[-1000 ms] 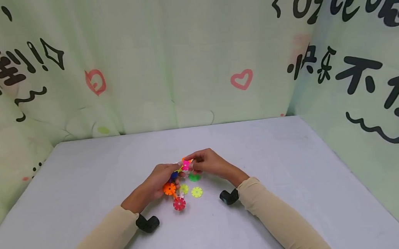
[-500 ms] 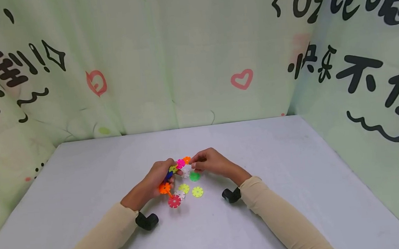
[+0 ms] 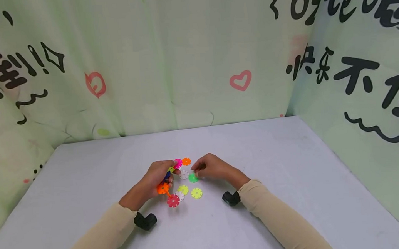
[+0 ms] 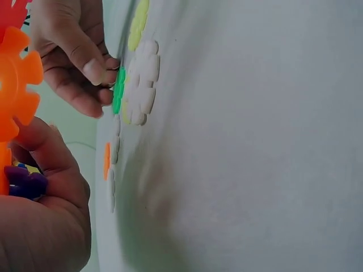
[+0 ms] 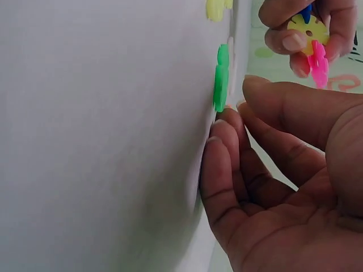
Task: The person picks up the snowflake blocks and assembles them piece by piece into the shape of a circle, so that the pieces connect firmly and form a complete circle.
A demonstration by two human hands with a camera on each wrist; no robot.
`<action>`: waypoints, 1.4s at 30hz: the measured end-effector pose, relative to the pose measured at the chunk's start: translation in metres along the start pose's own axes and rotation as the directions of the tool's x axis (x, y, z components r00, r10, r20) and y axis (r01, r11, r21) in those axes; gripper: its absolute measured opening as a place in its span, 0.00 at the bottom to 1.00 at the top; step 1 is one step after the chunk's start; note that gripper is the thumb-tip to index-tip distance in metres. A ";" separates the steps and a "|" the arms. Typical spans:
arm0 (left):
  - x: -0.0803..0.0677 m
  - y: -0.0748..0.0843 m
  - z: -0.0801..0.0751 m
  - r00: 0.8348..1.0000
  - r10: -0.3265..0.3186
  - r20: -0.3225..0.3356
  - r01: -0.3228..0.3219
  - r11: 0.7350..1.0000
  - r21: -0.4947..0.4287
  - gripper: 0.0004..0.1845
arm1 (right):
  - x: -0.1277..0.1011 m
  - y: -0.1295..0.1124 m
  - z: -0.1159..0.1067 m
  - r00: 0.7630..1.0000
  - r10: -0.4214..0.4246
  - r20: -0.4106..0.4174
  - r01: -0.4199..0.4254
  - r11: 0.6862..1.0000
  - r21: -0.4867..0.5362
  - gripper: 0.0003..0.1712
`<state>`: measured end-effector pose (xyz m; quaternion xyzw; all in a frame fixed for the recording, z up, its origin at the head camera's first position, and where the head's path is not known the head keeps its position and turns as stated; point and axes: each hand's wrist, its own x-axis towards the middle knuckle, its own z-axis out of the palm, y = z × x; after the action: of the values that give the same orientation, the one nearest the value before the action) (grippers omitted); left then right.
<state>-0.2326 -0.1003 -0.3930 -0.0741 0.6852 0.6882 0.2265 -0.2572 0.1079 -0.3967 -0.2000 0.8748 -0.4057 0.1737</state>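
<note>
My left hand (image 3: 155, 177) grips a chain of joined flower-shaped snowflake discs. The chain shows a red disc (image 3: 173, 200), an orange disc (image 4: 17, 85), a blue one partly hidden by the fingers, a yellow disc (image 5: 308, 29) and a pink disc (image 5: 319, 64) at the far end. My right hand (image 3: 212, 167) is low over the table beside a loose green disc (image 5: 221, 79). Its fingers are half bent, thumb and forefinger apart, with nothing pinched between them. The fingertips are close to the green disc's edge; whether they touch it I cannot tell.
Loose discs lie on the white table (image 3: 256, 147): an orange one (image 3: 186, 161) at the back, white discs (image 3: 183, 174) and yellow-green discs (image 3: 196, 193) nearer. A printed curtain (image 3: 198, 55) rises behind the table. Each wrist wears a black camera (image 3: 145, 222).
My right hand has left the pink end of the chain and come down toward the green disc. My left hand has drawn the chain slightly left; the loose orange disc stays at the back.
</note>
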 end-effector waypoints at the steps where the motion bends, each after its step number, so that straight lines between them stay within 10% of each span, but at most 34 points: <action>1: 0.000 0.000 0.000 1.000 0.007 -0.001 -0.007 1.000 -0.002 0.20 | 0.000 -0.001 0.001 1.000 0.002 0.003 -0.002 1.000 -0.009 0.10; 17: 0.000 -0.003 0.001 1.000 0.000 -0.011 0.001 1.000 0.017 0.18 | 0.003 -0.009 0.010 0.999 0.037 0.035 -0.031 0.984 -0.173 0.08; 42: 0.001 -0.005 0.003 1.000 0.015 -0.020 -0.014 1.000 0.019 0.16 | 0.004 -0.007 -0.002 0.979 -0.164 -0.125 0.167 0.986 0.019 0.11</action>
<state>-0.2307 -0.0979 -0.3975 -0.0741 0.6944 0.6827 0.2151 -0.2605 0.1030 -0.3910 -0.2442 0.8580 -0.4431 0.0883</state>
